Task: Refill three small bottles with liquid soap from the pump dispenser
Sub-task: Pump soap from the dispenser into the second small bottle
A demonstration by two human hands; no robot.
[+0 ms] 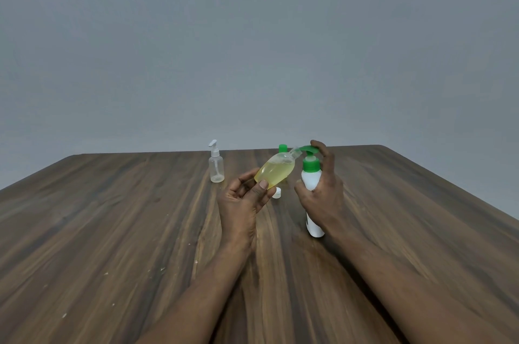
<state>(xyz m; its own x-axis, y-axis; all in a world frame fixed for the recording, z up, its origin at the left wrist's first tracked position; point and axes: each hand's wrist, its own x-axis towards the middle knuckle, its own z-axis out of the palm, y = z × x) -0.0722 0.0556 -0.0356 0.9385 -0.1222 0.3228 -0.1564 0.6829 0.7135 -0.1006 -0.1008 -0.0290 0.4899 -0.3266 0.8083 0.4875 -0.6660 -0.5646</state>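
My left hand (244, 201) holds a small clear bottle (276, 171) half full of yellow soap, tilted so that its open neck meets the green spout of the pump dispenser (311, 175). The dispenser is a white bottle with a green pump, standing on the wooden table (112, 231). My right hand (323, 197) grips its body, with the forefinger on top of the pump head. A small white cap (277, 192) lies on the table below the tilted bottle. A green-capped bottle (282, 148) stands behind, mostly hidden. An empty clear spray bottle (216, 165) stands to the left.
A plain grey wall rises behind the table's far edge (168, 152). Small white specks dot the wood near the front left. The table's right edge slants down toward the near right.
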